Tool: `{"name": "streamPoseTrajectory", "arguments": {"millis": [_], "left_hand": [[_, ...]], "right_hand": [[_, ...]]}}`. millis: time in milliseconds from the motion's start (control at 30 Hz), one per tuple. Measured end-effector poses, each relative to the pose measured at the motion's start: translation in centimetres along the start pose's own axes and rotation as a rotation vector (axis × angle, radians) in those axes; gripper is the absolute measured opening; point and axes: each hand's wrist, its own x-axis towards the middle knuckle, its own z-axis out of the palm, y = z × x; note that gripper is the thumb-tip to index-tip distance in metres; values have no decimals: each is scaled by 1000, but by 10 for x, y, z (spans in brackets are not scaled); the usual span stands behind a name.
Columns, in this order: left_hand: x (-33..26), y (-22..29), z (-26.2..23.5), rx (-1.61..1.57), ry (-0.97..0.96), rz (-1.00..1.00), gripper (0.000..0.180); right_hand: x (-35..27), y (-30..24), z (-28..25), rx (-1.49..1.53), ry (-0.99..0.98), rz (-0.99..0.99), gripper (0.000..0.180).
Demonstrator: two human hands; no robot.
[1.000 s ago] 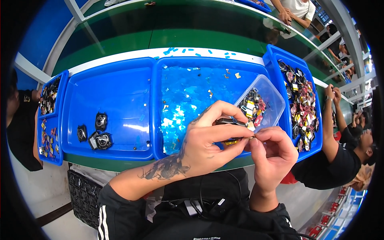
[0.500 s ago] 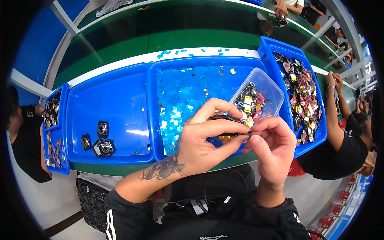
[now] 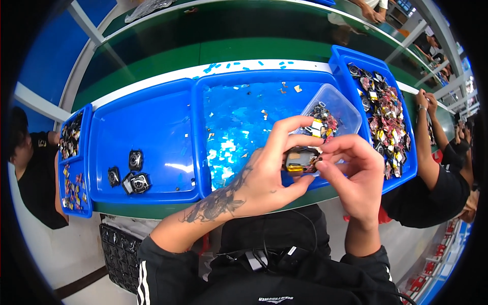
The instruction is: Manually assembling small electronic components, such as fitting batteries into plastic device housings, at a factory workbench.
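Note:
My left hand (image 3: 264, 173) grips a small dark electronic part (image 3: 300, 158) with a yellow piece on it, thumb below and fingers curled over the top. My right hand (image 3: 356, 175) pinches the right end of the same part with its fingertips. Both hands hover over the front edge of the middle blue tray (image 3: 229, 127), whose floor is littered with pale film scraps. Just behind the hands a clear plastic tub (image 3: 330, 114) holds several similar small parts.
The left blue tray (image 3: 147, 147) holds three dark round-lensed modules (image 3: 133, 173). A blue bin (image 3: 376, 101) at right is full of small parts; another bin (image 3: 71, 157) sits far left. Other people work at left and right. A green conveyor (image 3: 229, 40) runs behind.
The view has shifted slightly; my hands stay together on the small part, fingers working at its right end. Nothing was let go or picked up.

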Motion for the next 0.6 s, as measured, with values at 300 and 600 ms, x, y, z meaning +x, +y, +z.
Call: {"name": "streamPoseTrajectory", "arguments": {"millis": [300,600], "left_hand": [[2,2,-1,-70,-15,-136,68],[2,-3,-3,-9,-6,-103,66]], "right_hand": [[3,11,4,-52,19,-113,17],[-1,18,13,156,98,-7,17]]}}
